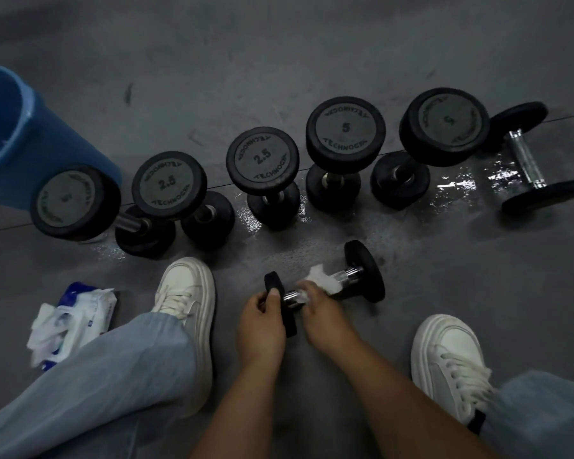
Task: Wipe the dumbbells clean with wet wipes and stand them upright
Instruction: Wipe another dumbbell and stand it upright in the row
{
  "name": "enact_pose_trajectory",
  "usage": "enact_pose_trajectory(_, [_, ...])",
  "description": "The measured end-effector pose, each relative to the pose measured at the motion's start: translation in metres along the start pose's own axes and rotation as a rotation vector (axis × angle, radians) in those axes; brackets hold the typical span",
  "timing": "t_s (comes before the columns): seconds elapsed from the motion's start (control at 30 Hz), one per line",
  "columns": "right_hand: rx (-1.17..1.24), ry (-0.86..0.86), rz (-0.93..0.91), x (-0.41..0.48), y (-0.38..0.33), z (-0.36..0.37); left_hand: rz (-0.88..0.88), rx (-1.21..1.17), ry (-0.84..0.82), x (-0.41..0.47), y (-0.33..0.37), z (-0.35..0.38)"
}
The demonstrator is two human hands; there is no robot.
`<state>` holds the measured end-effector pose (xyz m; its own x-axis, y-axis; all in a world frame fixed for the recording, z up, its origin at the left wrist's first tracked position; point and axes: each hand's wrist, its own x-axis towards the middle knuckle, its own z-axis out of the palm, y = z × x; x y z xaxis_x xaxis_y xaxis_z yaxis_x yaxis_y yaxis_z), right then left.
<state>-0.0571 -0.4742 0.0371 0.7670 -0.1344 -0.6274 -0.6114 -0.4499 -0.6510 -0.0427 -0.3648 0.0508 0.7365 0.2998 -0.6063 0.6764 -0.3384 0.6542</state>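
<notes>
**Fig. Handle wipe in progress on the small dumbbell**

Nearest you, the small dumbbell (352,274) lies on its side on the floor (444,279), between your two shoes. Your left hand (262,323) grasps its near end plate, thumb over the rim, and steadies it. Your right hand (318,309) pinches a wet wipe (325,281) around the chrome handle, close to that near plate.

The step in hand appears to be the handle wipe. The next move calls for drawing the wipe along the bar toward the far plate. Your left hand should turn the dumbbell so the underside is reached. After that, tip it up onto one plate.

Your left shoe (186,289) sits just left of the small dumbbell. Your right shoe (451,359) sits to its right and nearer you, with bare floor between them to work in. The wipe pack (77,313) lies well to the left of the small dumbbell, past the left shoe.

Beyond the small dumbbell, a row of five dumbbells (262,160) stands on end. A wet sheen (461,183) marks the floor in front of that row, so a plate set down there may slip. Keep the far plate clear of the row as you tip up.

Beyond and to the right, one lying dumbbell (527,160) is probably not yet wiped. Far left of the small dumbbell stands a blue bucket (7,127).
</notes>
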Motion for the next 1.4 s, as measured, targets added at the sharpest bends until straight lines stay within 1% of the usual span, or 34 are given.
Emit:
enact_pose_trajectory(0.03, [0.017,0.018,-0.013,0.002,-0.002,-0.002,-0.005,0.015,-0.001,0.003,0.002,0.0])
enact_pose_trajectory(0.07, [0.047,0.068,0.012,0.004,-0.001,-0.008,-0.011,0.03,-0.003,0.005,0.004,0.0])
enact_pose_trajectory(0.13, [0.093,0.182,0.101,0.008,0.008,-0.013,-0.006,0.05,0.008,0.007,0.007,-0.001])
enact_pose_trajectory(0.17, [0.078,0.16,0.111,0.006,0.008,-0.012,0.0,0.058,0.012,0.006,0.007,0.0])
enact_pose_trajectory(0.23, [0.001,-0.008,0.032,-0.002,-0.001,-0.005,0.003,0.052,0.004,0.005,0.007,0.0])
enact_pose_trajectory(0.27, [-0.007,-0.024,-0.01,-0.004,-0.004,-0.003,-0.005,0.036,-0.003,0.005,0.008,0.0])
enact_pose_trajectory(0.3, [0.011,0.005,-0.016,-0.002,-0.005,-0.005,-0.013,0.02,-0.008,0.005,0.009,-0.001])
enact_pose_trajectory(0.37, [0.086,0.156,0.05,0.006,0.002,-0.013,-0.014,0.0,-0.023,0.007,0.01,-0.003])
enact_pose_trajectory(0.4, [0.088,0.188,0.078,0.01,0.005,-0.014,-0.011,-0.011,-0.035,0.006,0.01,-0.004])
enact_pose_trajectory(0.43, [0.063,0.149,0.075,0.011,0.005,-0.015,-0.009,-0.038,-0.05,0.004,0.009,-0.005])
enact_pose_trajectory(0.5, [0.062,0.021,0.01,0.011,0.0,-0.01,-0.014,-0.128,-0.102,0.0,0.007,-0.005])
enact_pose_trajectory(0.53, [0.093,0.015,-0.011,0.013,-0.003,-0.009,-0.016,-0.168,-0.134,0.002,0.004,-0.006])
enact_pose_trajectory(0.57, [0.121,0.048,-0.011,0.016,-0.006,-0.013,-0.017,-0.196,-0.163,0.003,0.002,-0.006])
enact_pose_trajectory(0.63, [0.161,0.217,0.08,0.024,0.001,-0.022,-0.015,-0.227,-0.181,0.007,0.003,-0.006])
enact_pose_trajectory(0.67, [0.135,0.264,0.124,0.026,0.005,-0.025,-0.012,-0.242,-0.173,0.01,0.004,-0.006])
enact_pose_trajectory(0.7, [0.083,0.243,0.138,0.027,0.006,-0.023,-0.008,-0.256,-0.164,0.011,0.005,-0.005])
enact_pose_trajectory(0.73, [0.033,0.159,0.115,0.027,0.001,-0.019,0.0,-0.257,-0.158,0.013,0.007,-0.004])
enact_pose_trajectory(0.8, [0.035,0.005,0.014,0.027,-0.011,-0.01,0.023,-0.231,-0.146,0.017,0.009,-0.002])
enact_pose_trajectory(0.83, [0.046,-0.008,-0.021,0.03,-0.015,-0.011,0.036,-0.213,-0.14,0.02,0.009,-0.001])
enact_pose_trajectory(0.87, [0.066,0.046,-0.011,0.036,-0.013,-0.015,0.044,-0.191,-0.135,0.023,0.011,0.0])
enact_pose_trajectory(0.93, [0.067,0.178,0.1,0.045,-0.004,-0.021,0.053,-0.162,-0.122,0.027,0.015,0.0])
enact_pose_trajectory(0.97, [0.039,0.186,0.117,0.045,-0.003,-0.021,0.053,-0.156,-0.118,0.029,0.016,0.0])
enact_pose_trajectory(1.07, [-0.012,-0.019,-0.03,0.036,-0.012,-0.005,0.066,-0.129,-0.112,0.032,0.018,0.001])
enact_pose_trajectory(1.1, [-0.022,-0.017,-0.053,0.037,-0.014,-0.005,0.071,-0.121,-0.106,0.032,0.02,0.001])
enact_pose_trajectory(1.13, [-0.033,0.033,-0.033,0.043,-0.011,-0.007,0.071,-0.112,-0.103,0.033,0.021,0.0])
enact_pose_trajectory(1.2, [-0.067,0.195,0.084,0.048,-0.003,-0.014,0.068,-0.098,-0.102,0.035,0.024,-0.001])
enact_pose_trajectory(1.23, [-0.101,0.217,0.1,0.046,-0.001,-0.014,0.068,-0.098,-0.101,0.035,0.024,-0.001])
enact_pose_trajectory(1.27, [-0.12,0.165,0.072,0.041,-0.003,-0.012,0.067,-0.102,-0.1,0.035,0.024,-0.001])
enact_pose_trajectory(1.33, [-0.115,-0.017,-0.043,0.03,-0.012,-0.002,0.065,-0.128,-0.1,0.035,0.024,-0.001])
enact_pose_trajectory(1.37, [-0.103,-0.024,-0.078,0.029,-0.015,-0.004,0.065,-0.137,-0.103,0.034,0.023,-0.001])
enact_pose_trajectory(1.4, [-0.088,0.029,-0.061,0.033,-0.014,-0.009,0.065,-0.136,-0.106,0.034,0.023,-0.001])
